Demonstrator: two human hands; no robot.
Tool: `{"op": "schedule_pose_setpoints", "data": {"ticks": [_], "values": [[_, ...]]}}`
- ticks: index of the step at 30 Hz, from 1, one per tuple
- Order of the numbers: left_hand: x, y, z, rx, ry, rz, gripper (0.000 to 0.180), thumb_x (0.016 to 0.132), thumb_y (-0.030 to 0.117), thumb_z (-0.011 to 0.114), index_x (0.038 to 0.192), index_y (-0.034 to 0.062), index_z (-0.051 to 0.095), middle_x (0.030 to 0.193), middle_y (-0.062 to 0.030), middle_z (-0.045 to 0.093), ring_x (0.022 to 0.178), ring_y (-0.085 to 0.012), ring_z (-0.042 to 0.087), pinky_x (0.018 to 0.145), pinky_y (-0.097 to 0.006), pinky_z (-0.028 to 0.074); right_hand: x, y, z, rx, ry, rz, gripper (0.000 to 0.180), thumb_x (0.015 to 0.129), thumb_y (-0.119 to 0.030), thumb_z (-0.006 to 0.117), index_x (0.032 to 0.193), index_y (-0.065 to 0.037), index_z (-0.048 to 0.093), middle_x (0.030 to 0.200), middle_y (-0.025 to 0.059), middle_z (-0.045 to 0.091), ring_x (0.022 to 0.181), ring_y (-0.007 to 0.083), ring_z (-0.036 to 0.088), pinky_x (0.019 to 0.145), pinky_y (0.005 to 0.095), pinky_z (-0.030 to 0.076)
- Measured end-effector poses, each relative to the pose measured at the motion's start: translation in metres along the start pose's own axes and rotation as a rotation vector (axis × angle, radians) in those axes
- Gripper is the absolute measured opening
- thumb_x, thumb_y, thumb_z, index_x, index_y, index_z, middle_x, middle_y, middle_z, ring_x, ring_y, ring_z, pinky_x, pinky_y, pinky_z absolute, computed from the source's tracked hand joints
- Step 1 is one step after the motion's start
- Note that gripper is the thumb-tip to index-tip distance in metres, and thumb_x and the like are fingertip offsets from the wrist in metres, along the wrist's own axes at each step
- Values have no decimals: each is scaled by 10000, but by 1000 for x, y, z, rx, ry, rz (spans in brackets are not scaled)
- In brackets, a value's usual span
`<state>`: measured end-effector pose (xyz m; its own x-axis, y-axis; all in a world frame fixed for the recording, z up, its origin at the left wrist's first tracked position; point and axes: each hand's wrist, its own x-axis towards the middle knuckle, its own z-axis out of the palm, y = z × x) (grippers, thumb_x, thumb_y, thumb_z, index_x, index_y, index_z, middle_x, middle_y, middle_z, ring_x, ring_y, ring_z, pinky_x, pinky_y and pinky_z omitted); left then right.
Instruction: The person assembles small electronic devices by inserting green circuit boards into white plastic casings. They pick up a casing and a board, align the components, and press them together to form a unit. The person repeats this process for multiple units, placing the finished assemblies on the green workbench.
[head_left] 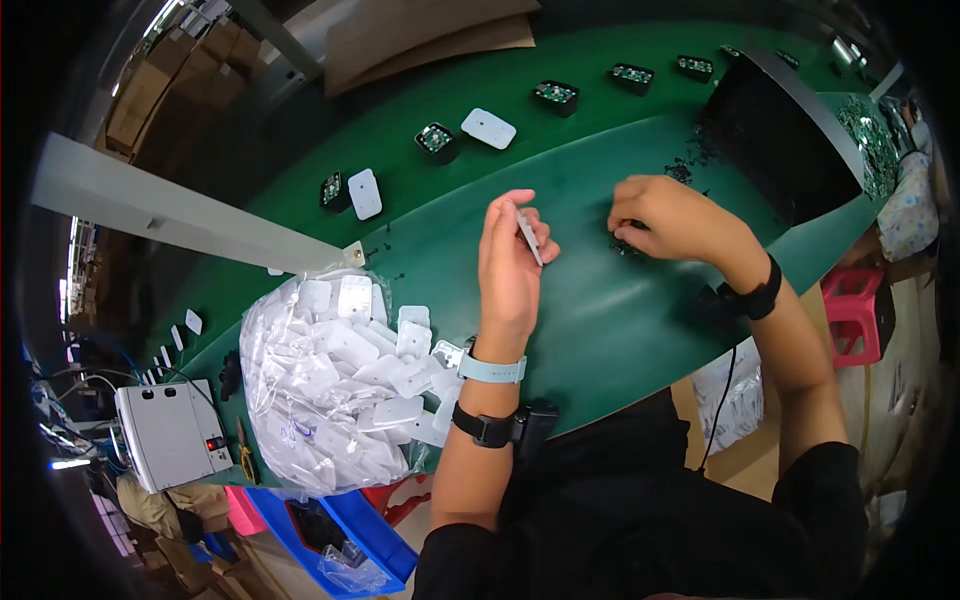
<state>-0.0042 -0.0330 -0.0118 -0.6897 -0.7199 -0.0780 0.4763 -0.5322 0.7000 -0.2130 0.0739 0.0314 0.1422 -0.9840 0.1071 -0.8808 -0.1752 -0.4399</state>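
My left hand (510,255) is raised on edge over the green mat (600,330), fingers closed on a thin white plastic cover (528,236) seen edge-on. My right hand (668,218) rests on the mat to the right, fingertips pinched into a scatter of small black screws (628,243); what it grips is too small to tell. A clear bag (335,385) heaped with white covers lies at my left.
A green belt (420,185) runs behind the mat, carrying black housings with circuit boards (437,140) and white covers (488,128). A black bin (780,135) stands far right, a grey box (172,435) at left, a blue crate (345,540) below.
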Motion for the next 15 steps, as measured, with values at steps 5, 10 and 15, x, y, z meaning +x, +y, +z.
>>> {"op": "schedule_pose_setpoints", "data": {"ticks": [5, 10, 15], "values": [[-4, 2, 6, 77, 14, -19, 302, 1052, 328, 488, 1195, 64, 523, 877, -7, 451, 783, -116, 423, 631, -262, 353, 0, -11, 4, -82, -26, 33, 75, 765, -77, 698, 812, -18, 703, 834, 109, 653, 845, 300, 638, 733, 406, 527], [-5, 2, 3, 76, 63, 10, 287, 1045, 329, 496, 1156, 67, 534, 860, -5, 443, 758, -108, 417, 601, -250, 331, 12, -9, -2, -108, -95, 146, 71, 737, -77, 699, 755, -8, 705, 761, 103, 657, 770, 281, 649, 696, 389, 532], [-4, 2, 1, 122, 104, 65, 278, 1043, 325, 496, 1132, 65, 535, 846, -5, 434, 731, -99, 410, 578, -241, 316, 34, -15, 1, -200, -317, 306, 79, 715, -69, 649, 679, 1, 659, 710, 136, 628, 700, 311, 631, 662, 388, 520]]}}
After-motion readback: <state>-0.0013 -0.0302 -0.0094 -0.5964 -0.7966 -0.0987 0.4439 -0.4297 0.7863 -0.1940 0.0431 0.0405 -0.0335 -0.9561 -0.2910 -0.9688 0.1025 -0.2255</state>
